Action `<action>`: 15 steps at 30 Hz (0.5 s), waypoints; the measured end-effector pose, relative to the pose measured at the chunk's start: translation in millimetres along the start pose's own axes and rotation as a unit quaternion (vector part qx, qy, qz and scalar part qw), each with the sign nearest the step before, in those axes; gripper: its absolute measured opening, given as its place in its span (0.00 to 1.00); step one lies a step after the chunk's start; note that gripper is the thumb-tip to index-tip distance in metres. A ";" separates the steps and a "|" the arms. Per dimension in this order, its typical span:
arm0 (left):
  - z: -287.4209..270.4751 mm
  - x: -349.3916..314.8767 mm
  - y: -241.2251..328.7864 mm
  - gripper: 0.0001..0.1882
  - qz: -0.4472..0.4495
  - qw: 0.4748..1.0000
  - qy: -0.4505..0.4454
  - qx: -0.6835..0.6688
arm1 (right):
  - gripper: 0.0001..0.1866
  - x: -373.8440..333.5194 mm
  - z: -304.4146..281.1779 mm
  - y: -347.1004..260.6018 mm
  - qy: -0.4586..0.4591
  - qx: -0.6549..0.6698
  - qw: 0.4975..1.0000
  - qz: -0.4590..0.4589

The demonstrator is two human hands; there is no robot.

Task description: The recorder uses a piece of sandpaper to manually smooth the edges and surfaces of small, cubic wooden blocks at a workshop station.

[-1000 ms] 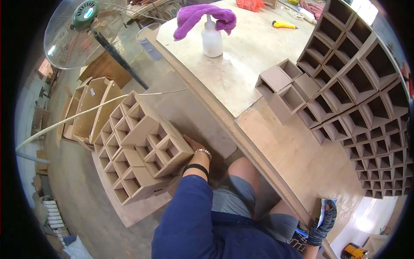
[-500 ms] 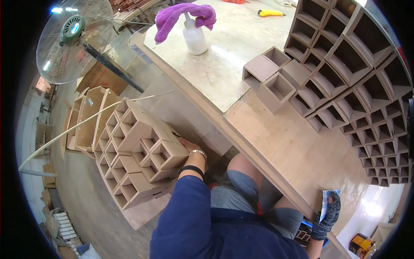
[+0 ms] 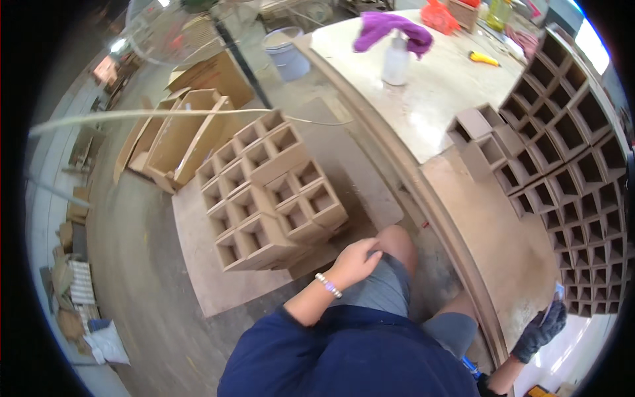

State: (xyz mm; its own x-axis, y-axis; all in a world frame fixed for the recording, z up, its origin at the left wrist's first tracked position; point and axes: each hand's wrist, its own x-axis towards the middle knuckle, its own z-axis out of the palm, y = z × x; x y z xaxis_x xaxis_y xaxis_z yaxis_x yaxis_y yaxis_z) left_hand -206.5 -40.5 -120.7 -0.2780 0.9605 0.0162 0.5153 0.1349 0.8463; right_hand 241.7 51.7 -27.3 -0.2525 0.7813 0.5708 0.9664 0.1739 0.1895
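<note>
My left hand [image 3: 356, 262], bare with a beaded bracelet at its wrist, lies on my thigh near the knee, its fingers loosely bent and holding nothing. Just left of it on the floor sits a block of square brown board cells [image 3: 251, 210], apart from the hand. My right hand [image 3: 541, 331], in a dark grey knit glove, is at the table's near right edge. It grips a small blue-and-white printed sheet [image 3: 559, 292], mostly hidden by the fingers. Beyond it, a large stack of the same cells [image 3: 554, 173] covers the table's right side.
Across the white tabletop [image 3: 456, 86] stand a white bottle [image 3: 395, 63] draped with a purple cloth [image 3: 387, 28] and a yellow cutter [image 3: 485, 59]. An open cardboard box [image 3: 180, 155], a bucket [image 3: 287, 58] and a fan [image 3: 170, 33] are to the left. A pale cord [image 3: 165, 114] crosses the view.
My left hand has let go of the cell block and come back onto my thigh. The block now sits apart from it. My right hand still holds the sheet, and the head view has shifted.
</note>
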 end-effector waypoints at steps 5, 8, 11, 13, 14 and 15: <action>-55.0 -101.7 -62.2 0.16 -0.279 0.928 -0.054 -0.242 | 0.34 22.7 38.8 6.5 -0.318 0.011 0.935 0.156; -68.9 -160.7 -92.4 0.19 -0.386 0.889 -0.027 -0.245 | 0.38 28.2 35.1 14.9 -0.334 0.118 0.926 0.131; -63.0 -195.0 -126.6 0.26 -0.472 0.855 0.043 -0.210 | 0.39 37.8 6.5 9.7 -0.390 0.266 0.877 0.089; -42.5 -199.5 -163.6 0.32 -0.407 0.888 0.125 -0.173 | 0.39 54.5 -30.2 -11.0 -0.354 0.039 0.934 0.014; -28.1 -205.3 -192.3 0.30 -0.331 0.924 0.191 -0.025 | 0.32 57.8 -43.3 -17.5 -0.263 0.101 0.959 -0.043; -34.0 -191.3 -185.7 0.30 -0.323 0.928 0.182 -0.024 | 0.29 63.8 -63.8 -47.3 -0.190 0.174 0.964 -0.066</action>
State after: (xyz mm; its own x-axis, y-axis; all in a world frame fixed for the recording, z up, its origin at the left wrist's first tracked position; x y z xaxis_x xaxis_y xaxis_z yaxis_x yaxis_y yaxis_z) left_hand -276.6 -257.5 -262.8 -0.7762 0.5361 -0.3318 0.1111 0.6344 0.7650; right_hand 176.8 55.1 51.2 -0.4028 0.8903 0.2126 0.9014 0.4261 -0.0768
